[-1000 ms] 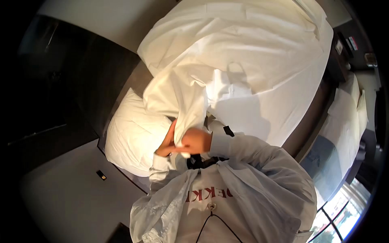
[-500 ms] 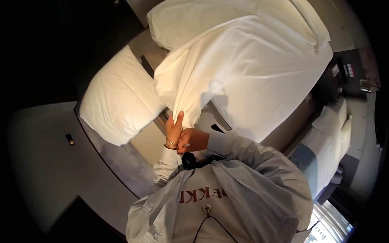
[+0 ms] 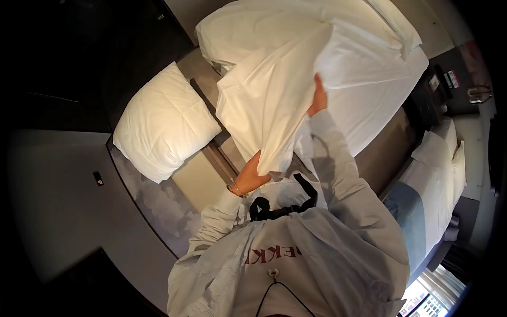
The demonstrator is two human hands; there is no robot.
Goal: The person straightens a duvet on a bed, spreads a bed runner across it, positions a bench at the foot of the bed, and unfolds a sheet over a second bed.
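Observation:
A white bed sheet lies in loose folds over the bed in front of me, its near end hanging toward my body. My left hand grips a gathered corner of it close to my waist, thumb on top of the cloth. Farther forward and to the right, my right hand holds a fold of the same sheet; its thumb shows, while the other fingers are hidden by the cloth. To the right of that hand, the sheet spreads flatter across the mattress.
A white pillow rests on a bench or seat at left. At right stands another made bed with a blue runner. Between the beds is a dark nightstand. A window is at lower right.
My right hand has left the spot beside my left hand and reached forward and right along the sheet. The left hand has shifted slightly right, still holding the corner.

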